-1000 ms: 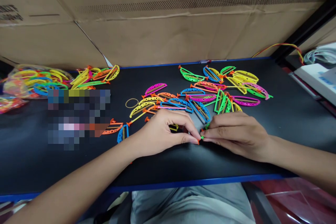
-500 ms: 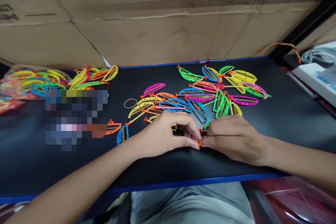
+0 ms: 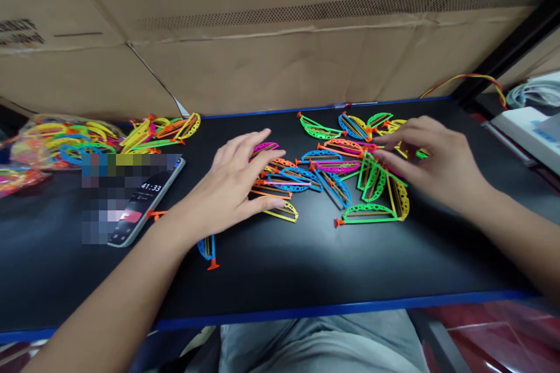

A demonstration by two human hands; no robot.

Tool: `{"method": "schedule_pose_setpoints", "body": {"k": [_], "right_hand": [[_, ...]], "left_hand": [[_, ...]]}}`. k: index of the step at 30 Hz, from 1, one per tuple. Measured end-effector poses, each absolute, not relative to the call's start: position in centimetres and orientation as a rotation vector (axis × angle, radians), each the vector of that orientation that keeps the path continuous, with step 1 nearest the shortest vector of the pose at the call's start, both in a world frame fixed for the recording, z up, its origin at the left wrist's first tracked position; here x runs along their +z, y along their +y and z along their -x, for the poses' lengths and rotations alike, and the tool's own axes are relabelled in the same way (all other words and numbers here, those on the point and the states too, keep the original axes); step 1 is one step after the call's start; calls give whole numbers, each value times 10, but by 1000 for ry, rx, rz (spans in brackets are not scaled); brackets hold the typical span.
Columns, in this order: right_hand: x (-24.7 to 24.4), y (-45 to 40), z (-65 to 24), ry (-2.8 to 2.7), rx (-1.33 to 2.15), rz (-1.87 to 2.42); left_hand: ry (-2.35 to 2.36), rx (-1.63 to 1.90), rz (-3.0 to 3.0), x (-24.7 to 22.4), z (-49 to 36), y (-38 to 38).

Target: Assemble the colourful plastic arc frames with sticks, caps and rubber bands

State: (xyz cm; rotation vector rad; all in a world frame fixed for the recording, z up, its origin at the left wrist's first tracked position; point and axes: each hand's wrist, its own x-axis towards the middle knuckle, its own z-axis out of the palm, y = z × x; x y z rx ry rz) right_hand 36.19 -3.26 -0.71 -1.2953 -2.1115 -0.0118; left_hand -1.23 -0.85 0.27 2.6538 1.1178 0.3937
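Now your fingers (image 3: 258, 151) are spread, pinching nothing: your left hand (image 3: 225, 178) sits above a heap of plastic toy bows (image 3: 332, 186), too tangled to count, and your right hand (image 3: 431, 160) over its right side. One clear bag (image 3: 30, 148) on the black desk (image 3: 280, 268) holds more.

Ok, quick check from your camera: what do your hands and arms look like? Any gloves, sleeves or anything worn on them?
The left hand and right hand are bare: no gloves, rings, wristbands, sleeves or cables show. The only clothing in view is grey fabric over the lap.
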Motion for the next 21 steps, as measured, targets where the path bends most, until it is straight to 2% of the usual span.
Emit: {"method": "schedule_pose_setpoints", "body": {"k": [4,8,21], "right_hand": [[-16,-13,-392,-2056,-206,1612],[-39,2,-414,-2142,28,1845],[-41,-33,-364,-2275,281,1625]], "left_hand": [[1149,80,-2604,-9,23,-8],[1129,-5,-2645,-19,14,-14],[1098,123,-2703,-23,-12,-14]]}}
